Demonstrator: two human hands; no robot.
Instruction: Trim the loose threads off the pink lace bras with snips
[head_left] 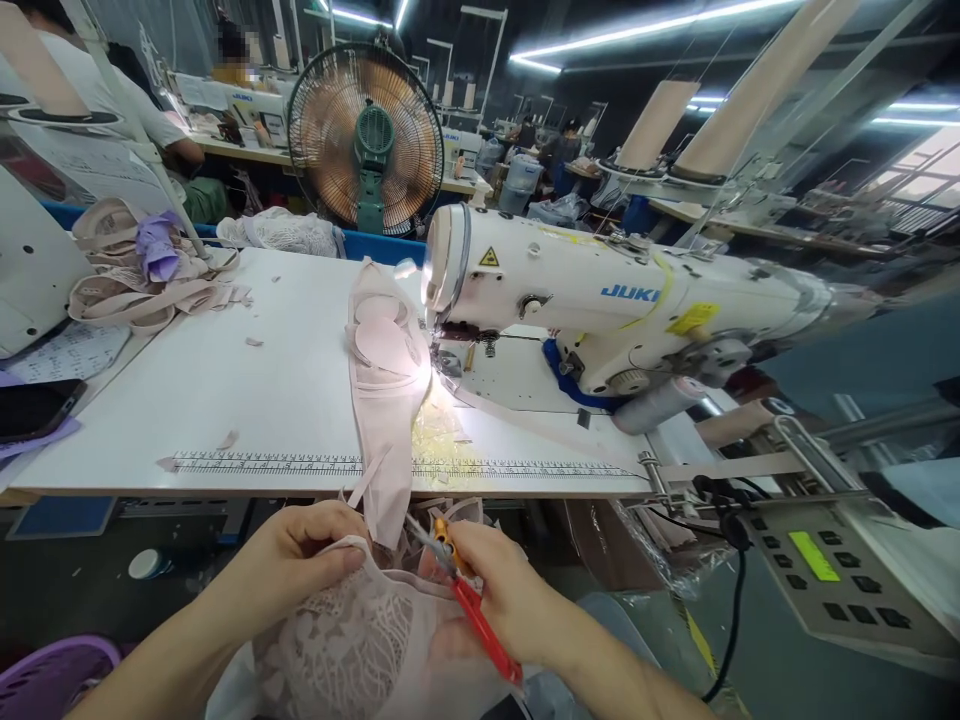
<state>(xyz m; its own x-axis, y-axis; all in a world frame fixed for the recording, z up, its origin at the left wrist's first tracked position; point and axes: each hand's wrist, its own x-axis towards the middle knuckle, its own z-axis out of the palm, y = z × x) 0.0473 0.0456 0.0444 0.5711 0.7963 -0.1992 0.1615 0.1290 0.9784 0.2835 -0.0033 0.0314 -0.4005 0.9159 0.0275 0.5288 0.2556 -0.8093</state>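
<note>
My left hand (pixel 322 545) pinches the edge of a pale pink lace garment (pixel 345 640) below the table's front edge. Red-handled scissors (pixel 484 630) are in my right hand (pixel 499 580), blades pointing up and left near the garment's edge. Something small and orange shows by the fingers of that hand. Another pink bra piece (pixel 386 370) with moulded cups lies on the white table (pixel 262 390), beside the sewing machine's needle area, its lower end hanging over the front edge between my hands.
The white sewing machine (pixel 555 270) stands at right, with a control panel (pixel 825 570) at lower right. A fan (pixel 367 140) is behind the table. Fabric straps (pixel 142 270) and a phone (pixel 37 410) lie at left. A person's arm (pixel 180 150) shows at upper left.
</note>
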